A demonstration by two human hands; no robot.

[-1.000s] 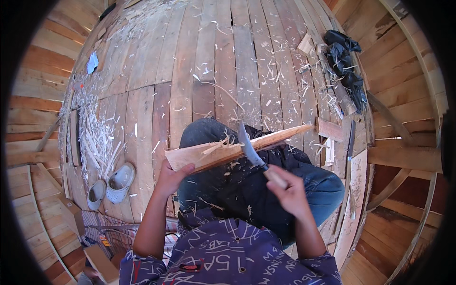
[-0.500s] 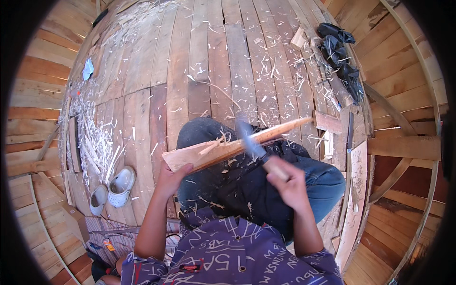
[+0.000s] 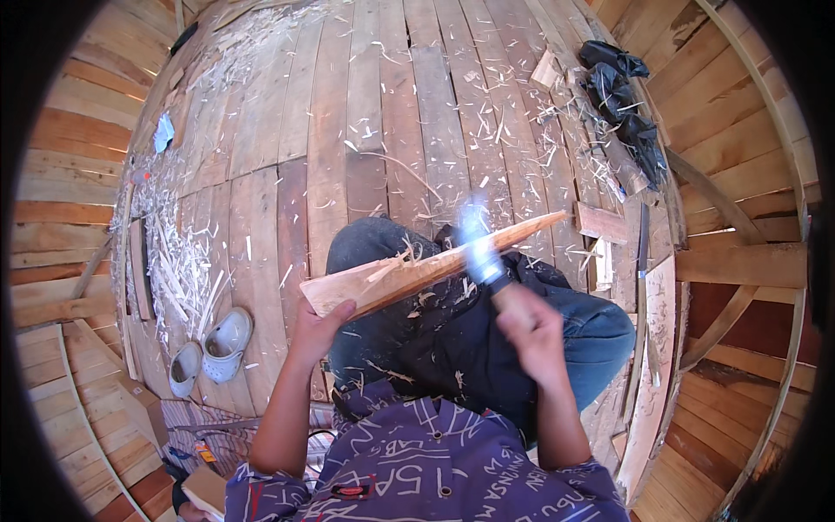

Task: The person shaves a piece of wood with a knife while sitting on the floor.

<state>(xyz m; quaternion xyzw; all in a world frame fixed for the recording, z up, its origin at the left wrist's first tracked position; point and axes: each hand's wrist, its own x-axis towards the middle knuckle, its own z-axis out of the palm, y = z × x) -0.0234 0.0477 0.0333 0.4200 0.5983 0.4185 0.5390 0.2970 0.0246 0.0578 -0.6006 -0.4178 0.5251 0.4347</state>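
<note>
Near the lower left edge of the frame lies a small orange packet (image 3: 203, 452) beside a tan cardboard box (image 3: 207, 489); what is printed on them is too small to tell. A pale blue scrap (image 3: 163, 132) sits on the planks at upper left, and a black bag (image 3: 624, 104) lies bunched along the upper right.

The wooden piece (image 3: 426, 268) — a long, tapering slat — runs across the middle of the frame, its long axis slanting from the wide, blunt end at centre left up to the thin tip at centre right. It lies over the person's lap, above the jeans (image 3: 591, 326) and a dark cloth.

The left hand (image 3: 320, 326) is closed on the wide end from below, the thumb pressed against the lower edge, so nearly the whole slat reaches away from that grip toward the upper right. The right hand (image 3: 531, 331) is wrapped tight around the handle of a knife (image 3: 477, 244), whose blade is motion-blurred and meets the slat just past its middle, right of the left hand's hold.

Curled shavings cling to the slat and the lap. More shavings (image 3: 178, 270) are heaped at centre left on the plank floor (image 3: 374, 122), above a pair of pale clogs (image 3: 210, 352) at lower left.
</note>
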